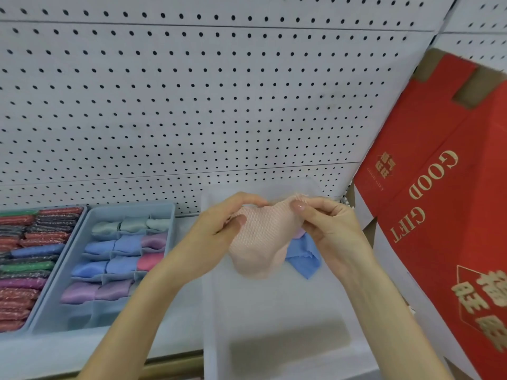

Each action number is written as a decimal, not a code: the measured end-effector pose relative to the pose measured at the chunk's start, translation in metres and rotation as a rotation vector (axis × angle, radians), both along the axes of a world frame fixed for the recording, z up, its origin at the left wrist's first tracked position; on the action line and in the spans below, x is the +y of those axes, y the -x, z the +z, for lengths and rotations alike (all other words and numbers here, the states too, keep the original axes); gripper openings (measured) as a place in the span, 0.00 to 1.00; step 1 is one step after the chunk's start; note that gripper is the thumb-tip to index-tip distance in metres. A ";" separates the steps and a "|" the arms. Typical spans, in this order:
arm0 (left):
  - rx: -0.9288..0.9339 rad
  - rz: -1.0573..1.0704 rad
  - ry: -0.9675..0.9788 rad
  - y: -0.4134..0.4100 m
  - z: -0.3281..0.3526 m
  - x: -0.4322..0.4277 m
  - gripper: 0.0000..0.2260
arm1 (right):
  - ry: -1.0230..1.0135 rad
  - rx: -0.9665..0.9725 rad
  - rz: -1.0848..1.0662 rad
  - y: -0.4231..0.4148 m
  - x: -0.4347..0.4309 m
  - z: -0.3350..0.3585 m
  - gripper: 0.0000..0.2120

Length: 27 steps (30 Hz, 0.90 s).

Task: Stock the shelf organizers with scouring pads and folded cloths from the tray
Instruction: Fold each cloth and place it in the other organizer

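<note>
Pinching a pink textured cloth [260, 242] along its upper edge, the left hand [219, 229] and right hand [329, 231] are holding it up at the centre of the frame, thumbs and curled fingers closing on the fabric. It is hanging over the translucent tray [274, 311], where a blue cloth [304, 256] is lying. At lower left, scouring pads [27, 270] and folded cloths [123, 248] are filling two organizers on the shelf [41, 349]. A red box [439, 187] is leaning at right.

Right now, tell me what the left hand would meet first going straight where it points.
The left hand, pinching the pink cloth, points right; it would probably meet the right hand, though depth is unclear.
</note>
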<state>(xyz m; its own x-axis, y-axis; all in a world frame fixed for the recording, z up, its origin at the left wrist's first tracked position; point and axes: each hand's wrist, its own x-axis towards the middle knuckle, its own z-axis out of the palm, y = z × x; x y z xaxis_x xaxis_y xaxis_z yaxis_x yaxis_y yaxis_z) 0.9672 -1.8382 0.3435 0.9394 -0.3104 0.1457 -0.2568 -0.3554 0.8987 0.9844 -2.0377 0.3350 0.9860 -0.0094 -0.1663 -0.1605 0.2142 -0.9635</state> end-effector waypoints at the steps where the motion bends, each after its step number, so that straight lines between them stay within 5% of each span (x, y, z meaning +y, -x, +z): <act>1: 0.020 -0.032 0.003 0.001 0.001 0.000 0.17 | -0.004 -0.009 -0.001 -0.001 0.001 0.000 0.17; 8: 0.039 0.118 0.056 -0.003 -0.005 -0.009 0.05 | -0.067 -0.045 -0.023 -0.001 0.004 0.016 0.13; 13: 0.092 0.302 0.267 -0.010 -0.001 -0.005 0.14 | 0.054 -0.118 -0.154 -0.002 -0.001 0.019 0.08; 21: 0.042 0.387 0.335 -0.013 0.010 -0.008 0.12 | 0.017 -0.173 -0.218 -0.002 0.000 0.019 0.07; 27: 0.008 0.339 0.245 -0.015 0.023 -0.004 0.06 | 0.213 -0.210 -0.026 -0.004 -0.018 0.035 0.08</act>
